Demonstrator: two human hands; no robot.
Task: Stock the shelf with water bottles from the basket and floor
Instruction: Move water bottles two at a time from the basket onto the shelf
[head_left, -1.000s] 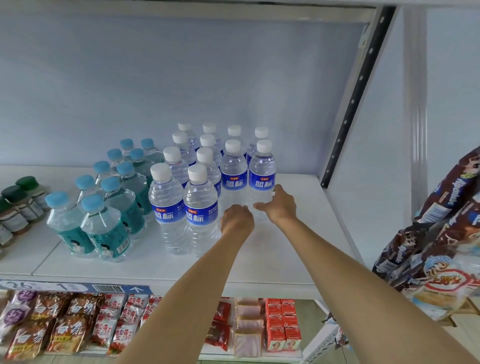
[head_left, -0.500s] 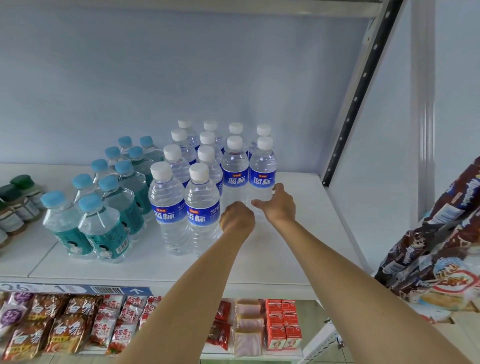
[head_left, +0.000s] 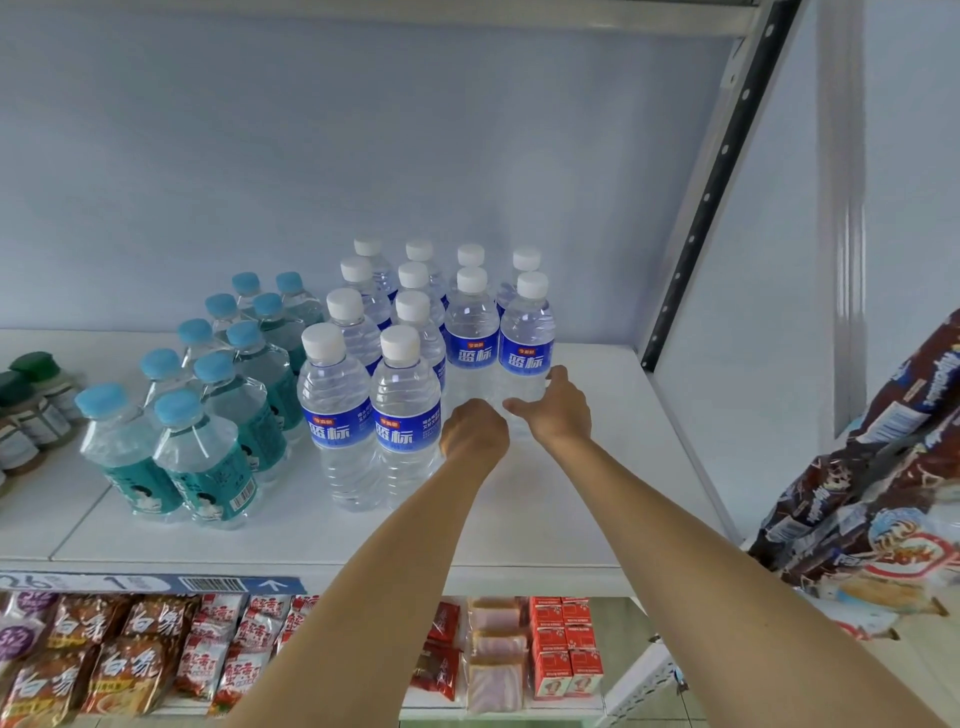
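A small nudge is seen. The inner bottle (head_left: 471, 332), gripped low by the left hand (head_left: 474, 431), is pushed a touch deeper on the shelf. Its white cap is brought up closer beneath the cap of the back-row bottle (head_left: 470, 255) behind it. The outer bottle (head_left: 525, 338), held by the right hand (head_left: 558, 410), is eased back less. Its cap is now seen slightly lower in the frame than its neighbour's, where a second ago the two were level. The view itself is drawn in a little. The green-capped bottles (head_left: 35, 361) are slid toward the left edge, the black upright (head_left: 723, 153) toward the upper right, and the snack bags (head_left: 883, 467) are dropped lower at the right edge.
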